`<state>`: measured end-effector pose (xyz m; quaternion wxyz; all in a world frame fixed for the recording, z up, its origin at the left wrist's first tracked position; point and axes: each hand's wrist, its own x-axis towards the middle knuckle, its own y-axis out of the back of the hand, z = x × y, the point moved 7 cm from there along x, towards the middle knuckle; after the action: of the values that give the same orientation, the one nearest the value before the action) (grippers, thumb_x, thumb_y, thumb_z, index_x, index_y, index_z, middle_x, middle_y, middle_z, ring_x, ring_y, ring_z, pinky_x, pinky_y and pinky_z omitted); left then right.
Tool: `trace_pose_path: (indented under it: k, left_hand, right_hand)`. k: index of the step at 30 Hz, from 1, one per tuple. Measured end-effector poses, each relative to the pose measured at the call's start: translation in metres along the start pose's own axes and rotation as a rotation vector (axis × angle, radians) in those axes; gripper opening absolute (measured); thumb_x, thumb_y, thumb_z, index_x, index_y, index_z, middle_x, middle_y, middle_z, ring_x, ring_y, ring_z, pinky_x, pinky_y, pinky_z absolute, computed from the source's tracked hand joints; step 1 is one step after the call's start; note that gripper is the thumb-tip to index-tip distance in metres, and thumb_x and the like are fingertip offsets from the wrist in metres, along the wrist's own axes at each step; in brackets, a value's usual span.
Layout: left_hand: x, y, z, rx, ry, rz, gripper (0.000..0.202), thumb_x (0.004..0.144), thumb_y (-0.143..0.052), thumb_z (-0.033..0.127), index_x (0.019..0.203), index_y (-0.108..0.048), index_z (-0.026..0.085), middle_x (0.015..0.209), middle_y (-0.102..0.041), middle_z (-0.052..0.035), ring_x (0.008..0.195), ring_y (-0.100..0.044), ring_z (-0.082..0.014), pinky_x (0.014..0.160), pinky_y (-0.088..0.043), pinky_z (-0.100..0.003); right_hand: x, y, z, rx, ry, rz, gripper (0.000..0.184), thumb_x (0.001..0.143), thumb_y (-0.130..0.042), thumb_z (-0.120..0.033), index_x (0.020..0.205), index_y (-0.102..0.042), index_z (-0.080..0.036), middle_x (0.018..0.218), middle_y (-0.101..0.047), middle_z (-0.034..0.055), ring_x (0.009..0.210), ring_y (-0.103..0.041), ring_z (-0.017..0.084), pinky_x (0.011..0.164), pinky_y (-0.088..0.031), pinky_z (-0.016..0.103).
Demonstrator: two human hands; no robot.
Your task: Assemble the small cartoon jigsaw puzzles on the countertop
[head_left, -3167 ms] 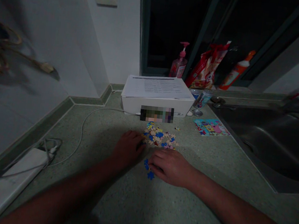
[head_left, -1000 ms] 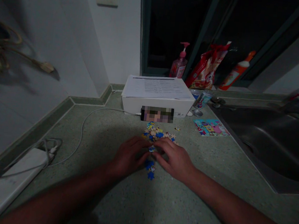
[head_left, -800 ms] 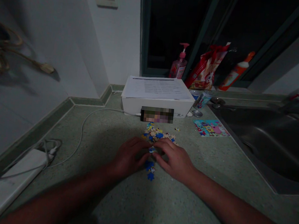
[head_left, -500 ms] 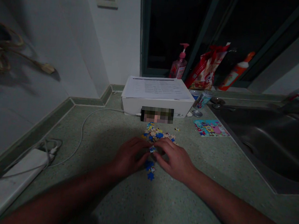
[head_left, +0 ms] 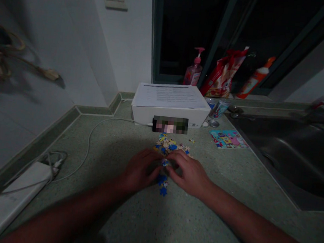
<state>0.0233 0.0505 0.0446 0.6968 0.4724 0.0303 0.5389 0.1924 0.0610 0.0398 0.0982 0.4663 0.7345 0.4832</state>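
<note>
Because the left hand [head_left: 139,171] and right hand [head_left: 189,174] sit half-curled over loose multicoloured cardboard jigsaw pieces [head_left: 168,145], hold unclear, a careless nudge could scatter them.

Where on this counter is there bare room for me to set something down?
Bare speckled countertop lies between the white power strip and your left hand, and between your right hand and the steel sink. It is crowded around the jigsaw pieces before the white box.
</note>
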Motion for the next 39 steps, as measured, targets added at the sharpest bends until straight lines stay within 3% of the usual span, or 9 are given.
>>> trace_pose_path:
  k: [4,7,11,16,21,26,31,37,39]
  left_hand:
    - [0.004,0.009,-0.018,0.072,0.194,0.036,0.021,0.103,-0.057,0.024,0.119,-0.071,0.026,0.114,-0.079,-0.0072,0.107,-0.076,-0.0263,0.097,-0.065,-0.049]
    - [0.007,0.02,-0.032,0.097,0.327,0.142,0.022,0.101,-0.055,0.019,0.113,-0.073,0.026,0.11,-0.079,-0.0064,0.102,-0.076,-0.0251,0.096,-0.065,-0.049]
    - [0.01,0.02,-0.038,0.143,0.397,0.086,0.027,0.101,-0.054,0.018,0.114,-0.074,0.029,0.114,-0.08,-0.0055,0.107,-0.076,-0.0249,0.1,-0.063,-0.05]
    - [0.011,0.006,-0.034,0.276,0.316,-0.079,0.028,0.099,-0.056,0.016,0.111,-0.077,0.029,0.113,-0.08,-0.0053,0.112,-0.073,-0.0268,0.104,-0.061,-0.051]
    - [0.01,-0.001,-0.027,0.359,0.255,-0.152,0.019,0.098,-0.064,0.021,0.112,-0.077,0.025,0.115,-0.077,-0.0093,0.114,-0.07,-0.0301,0.107,-0.058,-0.052]
    - [0.011,0.0,-0.023,0.357,0.26,-0.188,0.024,0.103,-0.057,0.021,0.11,-0.076,0.034,0.116,-0.077,-0.0039,0.116,-0.069,-0.0267,0.108,-0.056,-0.05]
    - [0.011,-0.003,-0.029,0.4,0.26,-0.195,0.018,0.101,-0.061,0.021,0.107,-0.077,0.028,0.112,-0.077,-0.0053,0.112,-0.071,-0.0268,0.107,-0.057,-0.046]
    - [0.012,0.002,-0.026,0.362,0.271,-0.186,0.023,0.104,-0.055,0.024,0.103,-0.075,0.036,0.113,-0.079,0.0003,0.113,-0.071,-0.0247,0.106,-0.059,-0.045]
    - [0.013,0.001,-0.027,0.349,0.27,-0.182,0.021,0.104,-0.056,0.024,0.105,-0.075,0.033,0.114,-0.079,-0.002,0.113,-0.07,-0.0261,0.107,-0.058,-0.047]
  right_hand:
    - [-0.001,-0.007,0.002,-0.044,-0.012,-0.082,0.022,0.101,-0.061,-0.024,0.121,-0.069,-0.02,0.121,-0.075,0.013,0.103,-0.075,0.028,0.086,-0.061,0.041]
    - [-0.001,-0.012,0.0,-0.07,0.001,-0.151,0.022,0.101,-0.061,-0.025,0.119,-0.071,-0.019,0.117,-0.075,0.0125,0.105,-0.075,0.029,0.087,-0.059,0.042]
    - [-0.002,-0.013,-0.002,-0.127,-0.006,-0.193,0.023,0.099,-0.063,-0.024,0.119,-0.073,-0.019,0.115,-0.075,0.0124,0.1,-0.075,0.028,0.083,-0.057,0.04]
    - [-0.003,-0.014,-0.002,-0.119,0.026,-0.206,0.025,0.102,-0.061,-0.025,0.122,-0.075,-0.02,0.117,-0.075,0.0122,0.1,-0.073,0.026,0.082,-0.055,0.038]
    - [-0.003,-0.017,-0.001,-0.092,0.036,-0.216,0.022,0.103,-0.061,-0.025,0.118,-0.077,-0.022,0.113,-0.074,0.0105,0.098,-0.072,0.025,0.08,-0.053,0.037]
    - [-0.004,-0.018,-0.001,-0.083,0.03,-0.235,0.022,0.102,-0.063,-0.024,0.118,-0.078,-0.021,0.111,-0.074,0.0108,0.1,-0.073,0.027,0.082,-0.054,0.038]
    - [-0.003,-0.018,-0.003,-0.086,0.026,-0.248,0.022,0.101,-0.063,-0.021,0.116,-0.079,-0.021,0.112,-0.074,0.0104,0.099,-0.074,0.026,0.082,-0.056,0.038]
    - [-0.001,-0.016,-0.006,-0.09,0.037,-0.233,0.02,0.101,-0.064,-0.02,0.112,-0.08,-0.021,0.11,-0.075,0.0097,0.096,-0.075,0.024,0.081,-0.057,0.037]
    - [-0.001,-0.016,-0.005,-0.091,0.038,-0.229,0.02,0.101,-0.063,-0.021,0.112,-0.08,-0.021,0.11,-0.075,0.0098,0.096,-0.075,0.024,0.081,-0.057,0.037]
